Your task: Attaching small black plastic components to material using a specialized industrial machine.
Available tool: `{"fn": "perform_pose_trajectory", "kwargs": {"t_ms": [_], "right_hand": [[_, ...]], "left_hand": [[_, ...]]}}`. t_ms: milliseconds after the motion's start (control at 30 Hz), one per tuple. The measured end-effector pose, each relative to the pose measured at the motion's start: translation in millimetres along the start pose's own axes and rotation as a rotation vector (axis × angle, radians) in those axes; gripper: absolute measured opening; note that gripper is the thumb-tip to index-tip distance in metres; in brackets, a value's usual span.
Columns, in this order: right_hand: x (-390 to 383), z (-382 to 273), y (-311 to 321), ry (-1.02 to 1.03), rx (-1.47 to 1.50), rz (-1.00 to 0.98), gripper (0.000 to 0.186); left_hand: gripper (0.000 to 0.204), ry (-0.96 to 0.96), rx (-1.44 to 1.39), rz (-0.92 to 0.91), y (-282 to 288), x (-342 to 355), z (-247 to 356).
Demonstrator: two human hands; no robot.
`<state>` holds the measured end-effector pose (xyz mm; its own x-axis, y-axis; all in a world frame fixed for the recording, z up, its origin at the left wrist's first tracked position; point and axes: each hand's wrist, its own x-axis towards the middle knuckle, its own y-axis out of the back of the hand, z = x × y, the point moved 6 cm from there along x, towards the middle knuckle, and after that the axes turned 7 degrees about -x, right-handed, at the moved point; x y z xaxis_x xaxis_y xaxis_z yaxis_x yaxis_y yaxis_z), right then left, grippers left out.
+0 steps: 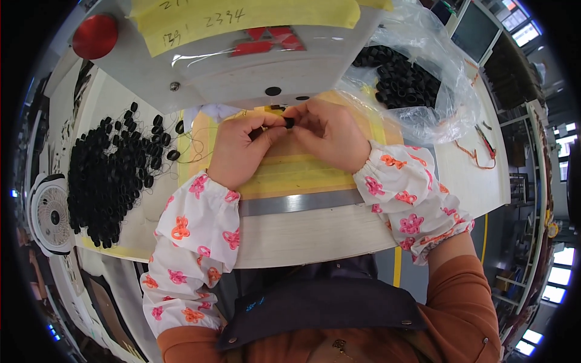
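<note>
My left hand [245,142] and my right hand [324,133] meet beneath a grey sewing machine head [260,72], fingers closed around a small black loop [289,123] at its lower edge. The exact grip of each fingertip is partly hidden. Under both hands lies a yellow taped work surface [278,169] with a metal strip [302,204] along its front. At the left, a heap of small black loops [100,181] lies on the pale tabletop [302,242], with loose threads reaching toward my left hand.
A clear plastic bag [451,121] of black loops sits at back right, beside red-handled snips [487,142]. A red knob [95,36] is on the machine's top left. A white fan [53,215] stands off the table's left edge. Shelving [520,199] runs along the right.
</note>
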<state>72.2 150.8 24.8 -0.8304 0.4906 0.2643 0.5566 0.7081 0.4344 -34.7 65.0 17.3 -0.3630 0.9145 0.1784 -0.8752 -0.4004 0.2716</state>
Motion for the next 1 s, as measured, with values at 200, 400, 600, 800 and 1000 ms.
{"fn": "perform_pose_trajectory", "kwargs": {"t_ms": [200, 400, 600, 800, 1000], "right_hand": [[-1, 4, 3, -0.044, -0.011, 0.053, 0.022], [2, -8, 13, 0.167, -0.167, 0.153, 0.027], [2, -29, -4, 0.421, -0.370, 0.089, 0.028], [-18, -34, -14, 0.502, -0.499, 0.047, 0.029], [-18, -41, -13, 0.465, -0.493, 0.043, 0.026]], "left_hand": [[0.014, -0.083, -0.031, -0.019, -4, -2, 1], [0.012, 0.081, -0.166, 0.021, -3, 9, -2], [0.024, 0.027, 0.109, -0.103, 3, 9, 8], [0.024, -0.062, 0.067, -0.109, -3, -2, 1], [0.019, 0.013, 0.042, -0.065, -2, -2, 4]]}}
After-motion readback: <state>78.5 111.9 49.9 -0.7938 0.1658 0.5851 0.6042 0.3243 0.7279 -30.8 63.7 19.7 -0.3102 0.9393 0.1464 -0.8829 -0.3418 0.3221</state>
